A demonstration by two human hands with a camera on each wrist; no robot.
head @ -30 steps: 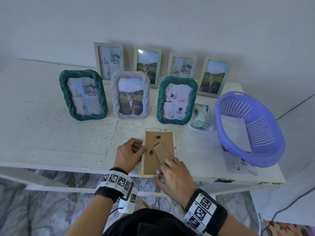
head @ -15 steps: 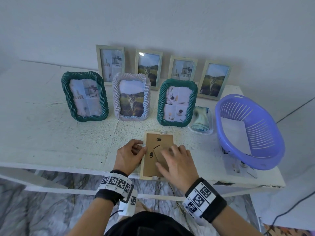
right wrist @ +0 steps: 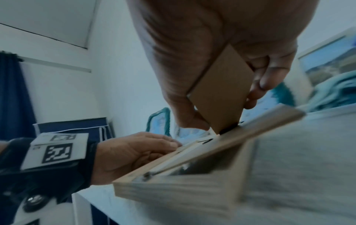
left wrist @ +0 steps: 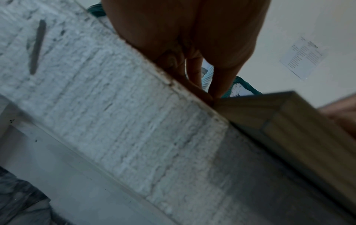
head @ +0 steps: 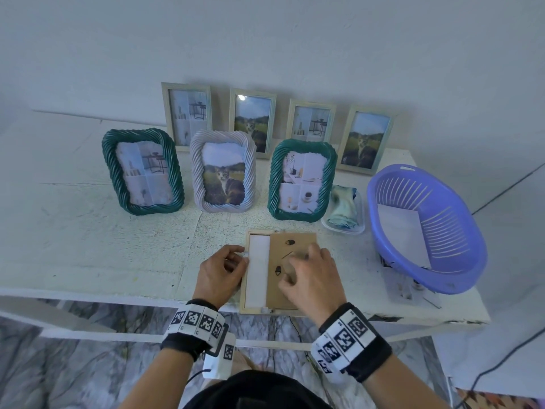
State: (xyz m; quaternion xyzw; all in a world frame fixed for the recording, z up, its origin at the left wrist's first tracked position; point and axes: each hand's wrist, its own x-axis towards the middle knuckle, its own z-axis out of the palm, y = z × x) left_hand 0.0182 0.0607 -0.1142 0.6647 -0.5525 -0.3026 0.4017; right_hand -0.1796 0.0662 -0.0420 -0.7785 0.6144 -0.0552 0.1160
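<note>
Pale wooden frame (head: 253, 310) face down at table's (head: 88, 261) near edge, brown backing board (head: 303, 240) offset right — white sheet (head: 259, 276) exposed

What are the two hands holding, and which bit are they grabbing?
The right hand pinches the brown backing board by its fold-out stand. The left hand pinches the left edge of the wooden frame.

We pinch the brown cardboard stand (right wrist: 221, 91) in our right grip (right wrist: 192, 45) above the wooden frame (right wrist: 183, 193); our left grip (right wrist: 133, 153) holds its edge.
</note>
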